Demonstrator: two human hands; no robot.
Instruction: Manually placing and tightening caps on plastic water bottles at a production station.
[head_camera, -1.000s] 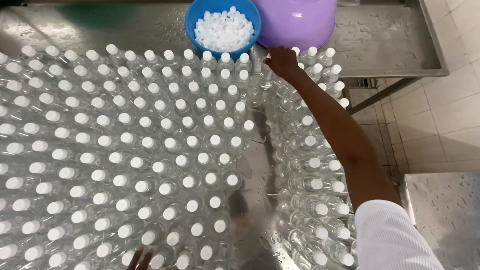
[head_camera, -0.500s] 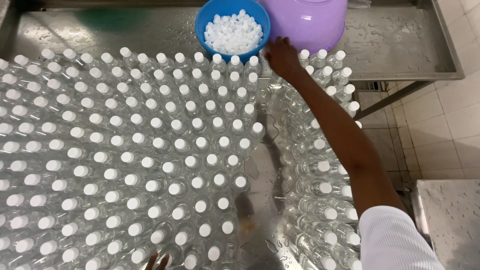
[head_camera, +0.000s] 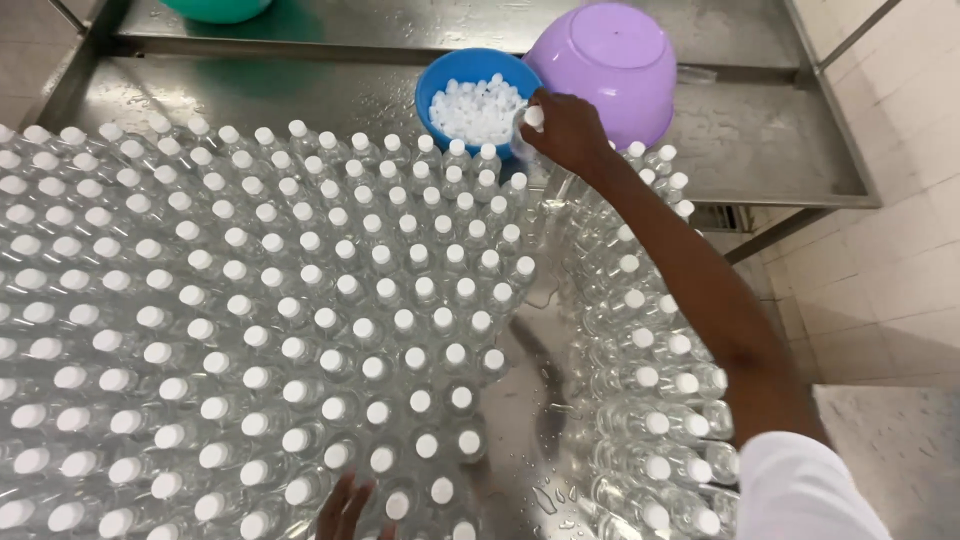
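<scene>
A white cap (head_camera: 534, 116) is pinched in the fingers of the right hand (head_camera: 566, 130) at the rim of the blue bowl (head_camera: 440, 85) of caps. The left hand (head_camera: 345, 508), fingers spread, rests among the capped bottles (head_camera: 300, 320). Nearly all bottles appear capped. The wet steel table (head_camera: 760, 140) stands against a tiled wall (head_camera: 890, 250).

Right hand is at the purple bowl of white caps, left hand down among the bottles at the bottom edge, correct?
Not quite: the white caps sit in the blue bowl, not the purple bowl, which lies tipped over beside it. The head view shows the right hand at the blue bowl's rim with a cap at its fingertips. The left hand is among the bottles at the bottom edge, as you said.
</scene>
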